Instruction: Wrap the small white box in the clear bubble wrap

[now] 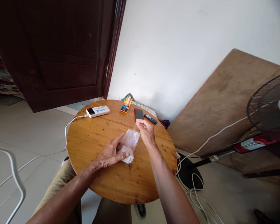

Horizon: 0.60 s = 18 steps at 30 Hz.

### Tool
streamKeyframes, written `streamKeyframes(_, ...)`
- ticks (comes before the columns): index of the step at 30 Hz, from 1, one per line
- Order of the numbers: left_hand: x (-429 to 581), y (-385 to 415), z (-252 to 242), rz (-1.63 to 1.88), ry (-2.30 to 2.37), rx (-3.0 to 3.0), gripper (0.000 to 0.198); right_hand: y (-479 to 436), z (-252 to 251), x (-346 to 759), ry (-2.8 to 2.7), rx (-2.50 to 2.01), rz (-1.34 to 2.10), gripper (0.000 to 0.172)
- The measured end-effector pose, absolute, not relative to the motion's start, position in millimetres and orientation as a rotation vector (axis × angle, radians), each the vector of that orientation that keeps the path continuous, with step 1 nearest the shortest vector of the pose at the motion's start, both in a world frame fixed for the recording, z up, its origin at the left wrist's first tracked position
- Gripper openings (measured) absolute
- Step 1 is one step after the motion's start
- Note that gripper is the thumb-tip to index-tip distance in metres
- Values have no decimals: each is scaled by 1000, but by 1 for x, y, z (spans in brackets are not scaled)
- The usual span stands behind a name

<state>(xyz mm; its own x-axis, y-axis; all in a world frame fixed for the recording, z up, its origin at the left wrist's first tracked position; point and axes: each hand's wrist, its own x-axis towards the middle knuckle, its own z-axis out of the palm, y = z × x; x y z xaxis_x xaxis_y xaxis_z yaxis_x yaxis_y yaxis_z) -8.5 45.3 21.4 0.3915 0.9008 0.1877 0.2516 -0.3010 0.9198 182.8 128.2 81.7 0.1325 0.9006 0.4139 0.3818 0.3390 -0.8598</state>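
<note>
A small white bundle in bubble wrap [128, 155] lies on the round wooden table [91, 143], with a flat flap of bubble wrap [131, 139] stretching away from it. My left hand [113, 151] grips the bundle from the left, thumb across its near side and fingers along the flap's left edge. What is inside the wrap is hidden. At the flap's far right corner, my right hand [145, 130] is closed in a pinch on a thin strip of clear tape [135, 127]. The strip seems to touch the flap's far edge.
Toward the back stand an orange tape dispenser [126, 105], a dark phone with a red edge [139, 114] and a small black device [150, 119]. A white power bank [98, 111] with a cable sits at left. A pedestal fan [266, 109] and loose cables are right.
</note>
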Motion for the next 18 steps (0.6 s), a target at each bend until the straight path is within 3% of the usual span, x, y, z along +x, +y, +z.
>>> streamKeyframes(7, -10, 43, 25, 985, 935, 1703, 75, 152, 72, 184, -1416, -1292, 547, 26)
streamKeyframes(13, -8, 48, 23, 960, 976, 1694, 50, 140, 59, 199, -1361, -1354, 493, 34)
streamKeyframes(15, -7, 50, 20, 959, 968, 1680, 49, 125, 59, 199, -1344, -1372, 461, 36)
streamKeyframes(18, -7, 51, 18, 937, 985, 1596, 60, 95, 63, 188, -1504, -1454, 440, 26)
